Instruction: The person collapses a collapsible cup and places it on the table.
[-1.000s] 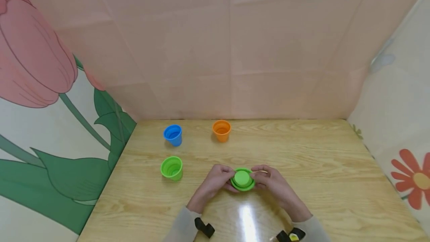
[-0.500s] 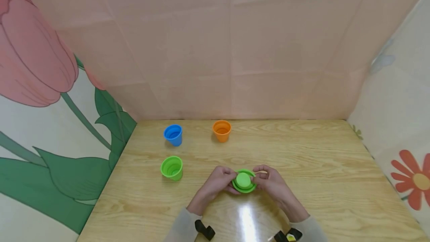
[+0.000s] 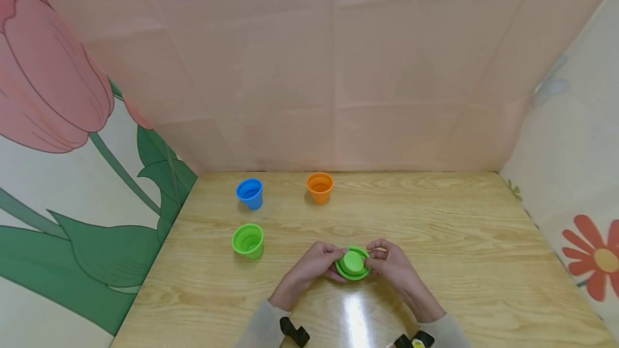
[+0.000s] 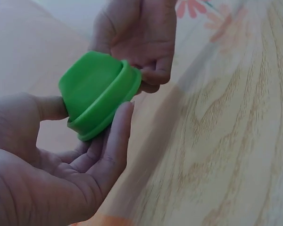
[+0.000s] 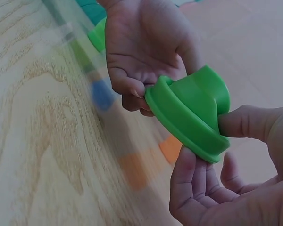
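Note:
Both hands hold a green collapsible cup (image 3: 353,263), its smaller end facing up toward the head camera and its walls partly folded inside the wide rim. In the head view my left hand (image 3: 314,263) grips its left side, thumb on the stepped wall and fingers under the rim. From the right, my right hand (image 3: 393,268) pinches the opposite side with the thumb against the wall. The right wrist view shows the cup's wall (image 5: 193,96) dented by that thumb. In the left wrist view the folded ring (image 4: 104,101) stands out beside the rim.
On the wooden table (image 3: 459,230) another green cup (image 3: 248,241) stands upright, left of the hands. Behind it is a blue cup (image 3: 250,194), and an orange cup (image 3: 319,188) stands near the back wall. Printed flower panels flank both sides.
The held cup and both hands have shifted slightly toward me and to the right. Its small end now leans a little differently. The other cups stay where they were.

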Demonstrator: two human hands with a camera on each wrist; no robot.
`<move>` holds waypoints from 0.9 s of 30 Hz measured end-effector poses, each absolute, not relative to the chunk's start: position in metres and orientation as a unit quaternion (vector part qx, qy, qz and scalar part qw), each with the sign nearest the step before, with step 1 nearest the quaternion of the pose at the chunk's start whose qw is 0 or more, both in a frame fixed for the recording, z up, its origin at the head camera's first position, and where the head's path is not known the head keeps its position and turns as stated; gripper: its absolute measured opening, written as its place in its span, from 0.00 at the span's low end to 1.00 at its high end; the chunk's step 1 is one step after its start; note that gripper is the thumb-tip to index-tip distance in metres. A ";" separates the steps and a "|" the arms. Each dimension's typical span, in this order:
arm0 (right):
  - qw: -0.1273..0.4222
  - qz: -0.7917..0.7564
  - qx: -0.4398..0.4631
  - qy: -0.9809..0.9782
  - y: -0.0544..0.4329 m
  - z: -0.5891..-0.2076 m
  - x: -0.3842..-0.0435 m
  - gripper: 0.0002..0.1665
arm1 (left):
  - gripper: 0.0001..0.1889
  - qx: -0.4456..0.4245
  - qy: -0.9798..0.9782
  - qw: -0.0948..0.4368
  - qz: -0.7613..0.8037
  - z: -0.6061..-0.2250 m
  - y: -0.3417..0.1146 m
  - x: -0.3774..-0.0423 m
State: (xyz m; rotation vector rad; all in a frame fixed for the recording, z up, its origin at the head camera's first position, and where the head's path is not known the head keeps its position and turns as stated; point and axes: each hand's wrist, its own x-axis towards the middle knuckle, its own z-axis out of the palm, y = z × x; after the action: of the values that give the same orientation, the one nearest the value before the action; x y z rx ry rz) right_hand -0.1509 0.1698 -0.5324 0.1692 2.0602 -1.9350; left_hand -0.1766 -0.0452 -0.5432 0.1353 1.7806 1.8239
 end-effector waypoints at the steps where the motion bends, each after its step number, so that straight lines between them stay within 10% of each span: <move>1: 0.153 -0.677 0.057 0.718 0.170 -0.532 -0.151 0.21 | 0.18 0.050 0.667 0.292 0.683 -0.543 -0.045 -0.177; 27: 0.199 -0.688 -0.018 0.698 0.188 -0.538 -0.155 0.21 | 0.22 0.052 0.583 0.353 0.730 -0.552 -0.049 -0.180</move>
State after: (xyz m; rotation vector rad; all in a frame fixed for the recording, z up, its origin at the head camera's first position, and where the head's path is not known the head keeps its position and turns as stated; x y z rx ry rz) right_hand -0.1546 0.1878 -0.5378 -0.0496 1.9511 -1.9243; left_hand -0.1795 -0.0491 -0.5523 0.1336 1.5082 1.8876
